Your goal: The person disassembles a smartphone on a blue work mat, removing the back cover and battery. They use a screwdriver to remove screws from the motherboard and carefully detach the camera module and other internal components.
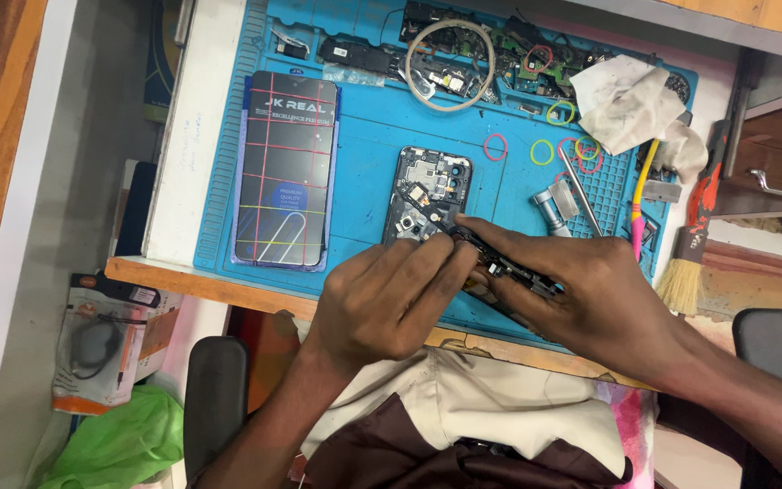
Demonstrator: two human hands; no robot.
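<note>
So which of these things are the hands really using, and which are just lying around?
In use:
- opened phone
- small dark part pinched between both hands
- left hand
- right hand
- blue mat under them

Just lying about:
- new screen in its wrapper
- coloured rubber bands
- crumpled cloth
- brush
- roll of tape

A blue work mat covers the bench. On its left lies a boxed screen part with a pink grid on its dark face. Along the mat's top edge sit loose circuit parts and a pale ring. Coloured rubber bands lie scattered near a crumpled white cloth. A brush rests at the right edge. Below the bench, a green bag lies on the floor.
</note>
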